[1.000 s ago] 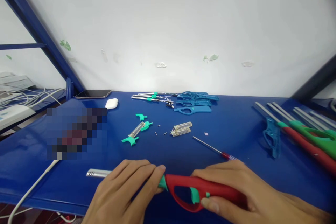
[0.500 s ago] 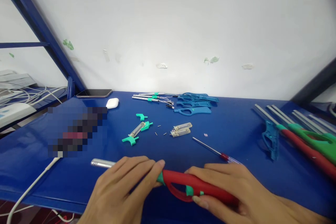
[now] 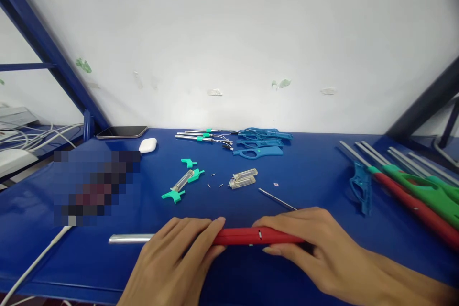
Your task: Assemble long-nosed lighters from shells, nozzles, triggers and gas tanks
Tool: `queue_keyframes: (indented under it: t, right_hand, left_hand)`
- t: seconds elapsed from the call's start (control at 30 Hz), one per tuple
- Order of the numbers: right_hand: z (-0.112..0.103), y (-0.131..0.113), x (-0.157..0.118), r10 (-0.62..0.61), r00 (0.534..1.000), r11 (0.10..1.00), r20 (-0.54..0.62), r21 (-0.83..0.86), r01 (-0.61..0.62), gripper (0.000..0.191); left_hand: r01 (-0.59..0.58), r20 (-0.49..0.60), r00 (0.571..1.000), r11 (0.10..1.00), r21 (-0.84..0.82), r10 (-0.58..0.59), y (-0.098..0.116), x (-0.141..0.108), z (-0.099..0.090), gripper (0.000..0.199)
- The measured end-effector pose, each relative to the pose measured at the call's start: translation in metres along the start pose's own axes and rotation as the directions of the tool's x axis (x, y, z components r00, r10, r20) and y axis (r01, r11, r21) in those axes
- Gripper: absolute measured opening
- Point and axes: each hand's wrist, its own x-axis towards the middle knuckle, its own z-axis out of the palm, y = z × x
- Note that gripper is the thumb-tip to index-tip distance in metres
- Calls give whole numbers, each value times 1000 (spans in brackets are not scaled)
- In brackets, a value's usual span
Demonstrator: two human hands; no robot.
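Note:
A red lighter (image 3: 238, 236) with a long metal tube lies level across the front of the blue table, its narrow seam side facing up. My left hand (image 3: 179, 253) wraps round its front part, where the tube meets the red body. My right hand (image 3: 315, 248) grips the rear end between thumb and fingers. Behind my right hand lies a screwdriver (image 3: 277, 198), its handle hidden. Clear fuel tanks (image 3: 244, 179), several green plastic pieces (image 3: 173, 195) and small screws (image 3: 221, 185) lie beyond the hands.
Blue handle shells (image 3: 260, 152) and metal rods with wires (image 3: 193, 137) lie near the wall. Assembled red and green lighters (image 3: 412, 201) and a blue shell (image 3: 361, 188) are at right. A phone (image 3: 122, 132), white case (image 3: 148, 145) and cable (image 3: 43, 257) are at left.
The red lighter has been rolled in both hands, so its trigger loop no longer shows and its narrow side faces up. My right hand now covers the screwdriver's handle.

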Motion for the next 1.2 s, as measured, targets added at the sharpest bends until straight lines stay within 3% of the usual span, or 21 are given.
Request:
queue_keyframes:
  t: [0.2,0.4,0.47,0.63,0.73,0.83,1.03,1.2]
  right_hand:
    - [-1,-8,2,4,996,998,84,57,-9,28]
    - [2,-11,1,42,998,999,36,17,-43,21]
    - [3,-12,1,35,999,999,2,7,-35,20]
    - [4,-11,1,64,998,996,20,-56,-63,16]
    - [6,-8,0,27,999,990,-29,-140,-31,22]
    - [7,-3,0,-24,1000,976,5,-217,24,26]
    - [11,6,-2,-60,998,948,10,-311,60,29]
    - [1,8,3,-79,997,960,-10,-272,73,22]
  left_hand:
    - [82,9,997,995,-54,-82,-1,-11,4,33]
    - [-8,-122,992,993,-119,-7,1,14,-4,21]
    - [-10,-116,993,994,-112,-3,2,20,-6,22]
    - [-9,-5,1000,993,-114,9,2,19,-4,27]
    - [61,137,990,986,-155,-39,-2,12,0,37]
    - [113,212,974,985,-132,-83,-6,3,6,45]
    - [44,224,974,993,-112,-18,-15,-9,17,44]
    - [45,188,982,989,-143,-18,-8,1,8,40]
